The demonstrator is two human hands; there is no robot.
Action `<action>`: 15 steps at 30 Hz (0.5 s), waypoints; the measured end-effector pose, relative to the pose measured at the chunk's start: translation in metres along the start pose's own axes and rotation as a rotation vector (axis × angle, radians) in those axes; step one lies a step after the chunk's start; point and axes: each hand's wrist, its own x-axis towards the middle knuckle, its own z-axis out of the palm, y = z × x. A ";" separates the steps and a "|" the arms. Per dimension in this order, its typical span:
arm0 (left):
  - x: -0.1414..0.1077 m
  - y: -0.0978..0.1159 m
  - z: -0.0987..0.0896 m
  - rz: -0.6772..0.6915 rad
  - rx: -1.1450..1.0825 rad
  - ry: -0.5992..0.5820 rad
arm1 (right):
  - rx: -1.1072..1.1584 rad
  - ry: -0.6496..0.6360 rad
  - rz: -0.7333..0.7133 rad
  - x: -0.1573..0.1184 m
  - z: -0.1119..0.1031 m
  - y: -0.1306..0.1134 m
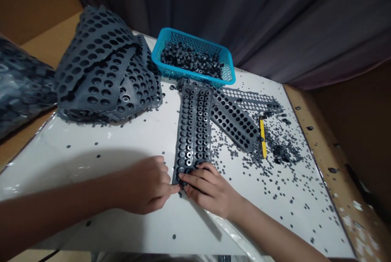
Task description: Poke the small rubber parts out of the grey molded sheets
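Observation:
A long dark grey moulded rubber sheet [195,127], with rows of round ring-shaped parts, lies in front of me on the white table. My left hand [149,186] is mostly curled, and its extended index finger touches the near left corner of the sheet; its thumb is largely hidden. My right hand [210,188] grips the near end, index fingertip and thumb close together on the last parts and the other fingers over the rows. Behind the sheet stands a blue plastic basket [159,59] holding many small dark rubber pieces.
A large folded pile of punched rubber sheets [104,66] sits left, beside a clear bag [24,82] of dark parts. To the right lie a punched strip [235,121], a yellow cutter-like tool [263,137] and scattered small discs [284,154]. A dark curtain [244,17] hangs behind.

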 end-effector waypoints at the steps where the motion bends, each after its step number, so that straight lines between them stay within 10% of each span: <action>1: 0.000 0.000 0.000 0.002 -0.007 0.004 | 0.003 0.005 0.002 0.000 0.000 -0.001; 15: 0.001 -0.003 0.002 0.014 -0.039 0.001 | -0.010 0.079 0.027 -0.004 0.007 -0.003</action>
